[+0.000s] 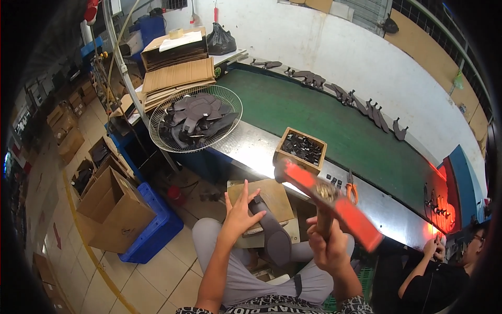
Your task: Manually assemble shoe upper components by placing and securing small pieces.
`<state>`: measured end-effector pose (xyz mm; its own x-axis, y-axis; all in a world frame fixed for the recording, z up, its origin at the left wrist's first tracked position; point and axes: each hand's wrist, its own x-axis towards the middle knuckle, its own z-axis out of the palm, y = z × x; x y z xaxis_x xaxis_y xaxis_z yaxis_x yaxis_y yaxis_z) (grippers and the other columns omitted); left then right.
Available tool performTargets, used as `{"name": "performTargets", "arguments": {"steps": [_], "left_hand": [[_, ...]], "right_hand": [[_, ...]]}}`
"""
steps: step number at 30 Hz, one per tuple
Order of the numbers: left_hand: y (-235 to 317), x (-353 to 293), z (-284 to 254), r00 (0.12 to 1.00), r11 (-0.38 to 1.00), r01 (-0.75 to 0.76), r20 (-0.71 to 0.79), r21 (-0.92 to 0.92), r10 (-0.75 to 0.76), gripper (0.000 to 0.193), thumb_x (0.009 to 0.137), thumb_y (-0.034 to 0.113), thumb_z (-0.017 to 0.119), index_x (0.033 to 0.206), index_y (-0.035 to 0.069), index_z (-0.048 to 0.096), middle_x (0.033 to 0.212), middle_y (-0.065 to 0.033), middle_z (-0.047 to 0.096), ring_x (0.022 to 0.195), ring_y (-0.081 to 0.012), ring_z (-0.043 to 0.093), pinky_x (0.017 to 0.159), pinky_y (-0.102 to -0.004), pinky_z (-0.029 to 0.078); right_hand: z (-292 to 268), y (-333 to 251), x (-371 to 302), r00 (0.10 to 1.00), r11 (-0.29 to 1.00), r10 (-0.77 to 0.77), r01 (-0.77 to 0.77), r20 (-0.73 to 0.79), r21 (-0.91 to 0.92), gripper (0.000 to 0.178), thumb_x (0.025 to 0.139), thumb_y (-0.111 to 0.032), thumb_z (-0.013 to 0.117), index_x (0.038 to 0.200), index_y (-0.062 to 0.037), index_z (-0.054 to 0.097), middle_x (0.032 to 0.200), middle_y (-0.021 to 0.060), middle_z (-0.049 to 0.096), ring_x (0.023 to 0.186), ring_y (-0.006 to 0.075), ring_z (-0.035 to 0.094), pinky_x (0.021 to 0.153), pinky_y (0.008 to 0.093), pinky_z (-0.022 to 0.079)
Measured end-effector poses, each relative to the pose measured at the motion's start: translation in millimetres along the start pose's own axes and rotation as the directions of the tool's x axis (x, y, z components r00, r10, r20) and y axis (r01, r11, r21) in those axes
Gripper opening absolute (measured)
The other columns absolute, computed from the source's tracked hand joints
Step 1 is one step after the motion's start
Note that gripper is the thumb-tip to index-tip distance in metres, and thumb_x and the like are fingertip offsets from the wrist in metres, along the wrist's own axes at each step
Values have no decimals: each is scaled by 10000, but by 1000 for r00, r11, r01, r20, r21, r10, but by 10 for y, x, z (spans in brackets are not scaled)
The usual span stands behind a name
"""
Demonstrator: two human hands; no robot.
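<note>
My right hand [329,246] grips the wooden handle of a hammer [358,222], held up in front of me. Its head is red with a worn, brassy middle, slightly blurred. Fingers spread, my left hand [239,217] rests at the narrow end of a dark grey padded strap piece [277,242]. The piece lies partly on a wooden board [277,198] between my knees, its wide rounded end hanging toward my lap. Whatever is under my left fingertips is too small to make out.
On the metal-edged bench stand a wooden box [295,162] of small black parts, orange-handled pliers [352,192] and a wire basket [230,137] of dark padded pieces. Behind runs a green conveyor belt [345,141]. Left are a carton [117,225] and blue crate [157,235]; right, a co-worker [436,277].
</note>
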<state>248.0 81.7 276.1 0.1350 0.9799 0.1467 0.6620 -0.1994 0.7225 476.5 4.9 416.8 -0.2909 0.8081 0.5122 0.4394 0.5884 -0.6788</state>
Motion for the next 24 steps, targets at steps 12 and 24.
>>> {"name": "performTargets", "arguments": {"steps": [12,24], "left_hand": [[-13,44,36,1000,996,-18,-2,88,18,1108,782,404,718,1523,87,-43,1424,44,497,1431,-205,267,1132,-608,-50],[177,-309,98,941,906,-313,-220,-285,256,220,900,160,614,1096,69,649,1086,-70,681,1056,-266,624,987,-409,401]], "right_hand": [[-476,-180,651,939,898,-48,190,340,-398,260,894,-133,634,1078,18,529,778,172,638,609,350,641,511,415,504],[-89,674,331,976,951,-42,105,214,-289,364,865,-142,673,1192,-23,564,804,174,649,688,352,652,602,394,526]]}}
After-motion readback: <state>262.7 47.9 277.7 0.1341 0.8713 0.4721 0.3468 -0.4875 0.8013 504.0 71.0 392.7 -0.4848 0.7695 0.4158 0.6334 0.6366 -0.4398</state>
